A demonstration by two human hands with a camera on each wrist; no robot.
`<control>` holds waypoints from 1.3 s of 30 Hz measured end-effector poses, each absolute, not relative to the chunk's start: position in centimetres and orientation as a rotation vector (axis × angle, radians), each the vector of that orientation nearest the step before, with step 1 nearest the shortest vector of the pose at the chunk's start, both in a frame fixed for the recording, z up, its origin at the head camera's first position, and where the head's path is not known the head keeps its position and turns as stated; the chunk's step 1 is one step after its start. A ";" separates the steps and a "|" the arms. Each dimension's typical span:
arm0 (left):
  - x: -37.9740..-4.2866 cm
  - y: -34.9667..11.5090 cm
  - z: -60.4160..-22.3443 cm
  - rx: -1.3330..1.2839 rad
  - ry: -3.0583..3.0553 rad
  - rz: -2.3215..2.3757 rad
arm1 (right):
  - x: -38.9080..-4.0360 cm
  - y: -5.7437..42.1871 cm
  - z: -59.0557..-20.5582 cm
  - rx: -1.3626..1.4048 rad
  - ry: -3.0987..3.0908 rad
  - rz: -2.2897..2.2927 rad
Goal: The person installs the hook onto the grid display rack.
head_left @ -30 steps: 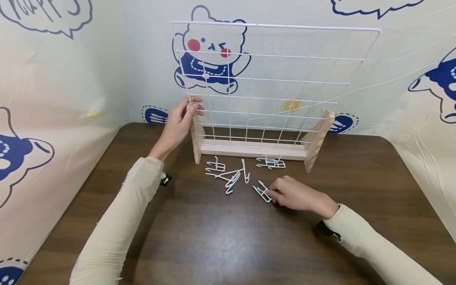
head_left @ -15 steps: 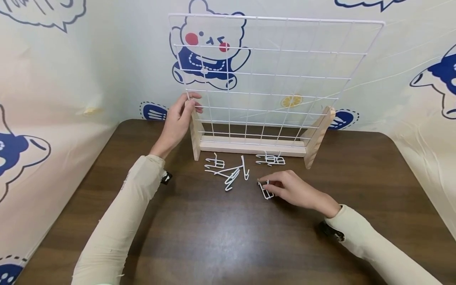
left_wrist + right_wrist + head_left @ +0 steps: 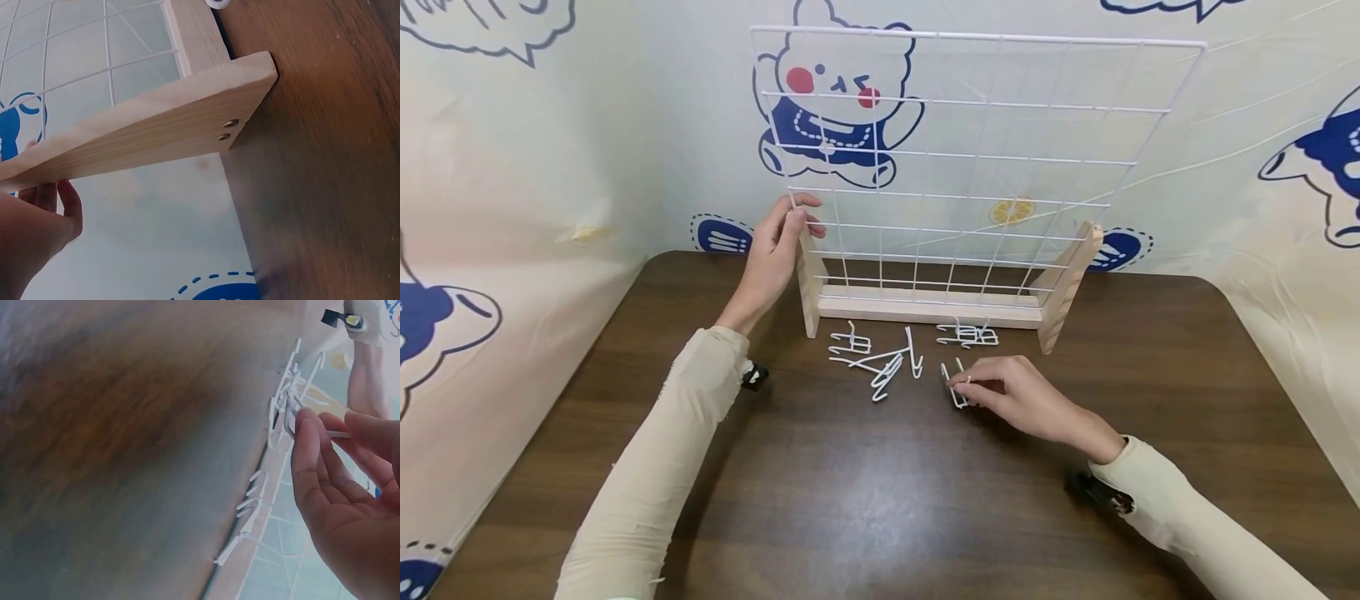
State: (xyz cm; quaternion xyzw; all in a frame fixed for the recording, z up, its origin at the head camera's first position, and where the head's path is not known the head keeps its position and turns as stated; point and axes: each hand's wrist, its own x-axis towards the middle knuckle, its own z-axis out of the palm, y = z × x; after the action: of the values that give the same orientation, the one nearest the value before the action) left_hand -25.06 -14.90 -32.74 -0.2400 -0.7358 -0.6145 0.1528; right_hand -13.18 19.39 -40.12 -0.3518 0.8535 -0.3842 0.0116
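A white wire grid rack (image 3: 977,36) stands upright in a pale wooden stand (image 3: 925,309) at the back of the table. My left hand (image 3: 772,250) grips the top of the stand's left upright (image 3: 808,287), thumb in front and fingers behind the grid. Between the thumb and fingers of my right hand (image 3: 1026,400) is a white wire hook (image 3: 289,419), pinched by its thin prong and held close over the table. Part of it is hidden by the fingers. Left of it lie several loose white hooks (image 3: 886,375).
Two more small hooks (image 3: 967,335) lie close in front of the stand's base. The brown wooden table (image 3: 865,508) has a cartoon-print backdrop (image 3: 647,125) behind it. Brass screws (image 3: 230,123) show on the upright's outer side.
My right hand has picked at the hook and turned it in its fingers, shifting slightly. The hook now points its prongs up and away. My left hand keeps its hold on the stand.
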 end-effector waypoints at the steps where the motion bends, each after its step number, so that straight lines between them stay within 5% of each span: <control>1: -25.0 -14.9 -32.8 -0.682 -2.107 -1.765 | -13.1 19.4 -40.0 -1.102 2.666 -1.212; 39: -24.9 -14.5 -33.2 -0.633 -2.062 -1.791 | -12.0 22.3 -32.6 -1.023 2.622 -1.966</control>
State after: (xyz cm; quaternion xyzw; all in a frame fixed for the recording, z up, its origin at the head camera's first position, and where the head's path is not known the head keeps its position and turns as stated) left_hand -24.85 -14.49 -33.22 -0.2225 -0.7250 -0.6297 0.1684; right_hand -12.01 22.34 -32.64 -0.2948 0.7557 -0.5665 -0.1453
